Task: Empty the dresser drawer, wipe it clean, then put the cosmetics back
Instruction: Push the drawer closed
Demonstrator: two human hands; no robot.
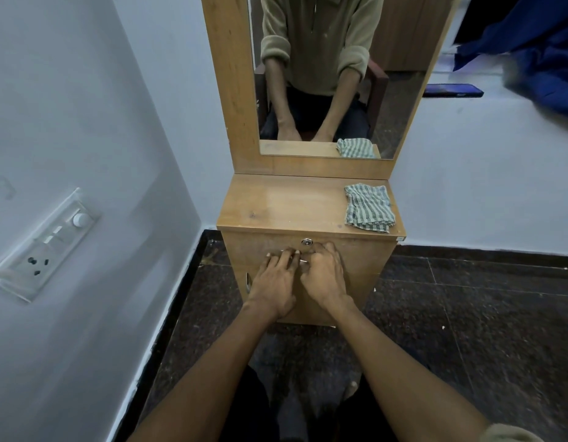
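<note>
Both hands at frame centre: left hand [274, 283] and right hand [324, 275] curl onto the closed wooden drawer's [356, 263] thin metal handle [303, 261]; striped folded cloth [369, 207] upper right.

Dim, cool indoor light, soft glare on the dresser top [295, 202], wide-angle bending at edges, blurred blue cloth [531, 52]

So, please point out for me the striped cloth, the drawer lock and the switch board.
striped cloth [369, 208], head view, middle of the folded fabric.
drawer lock [306, 242], head view, its round metal face.
switch board [45, 244], head view, centre of the plate.
</note>
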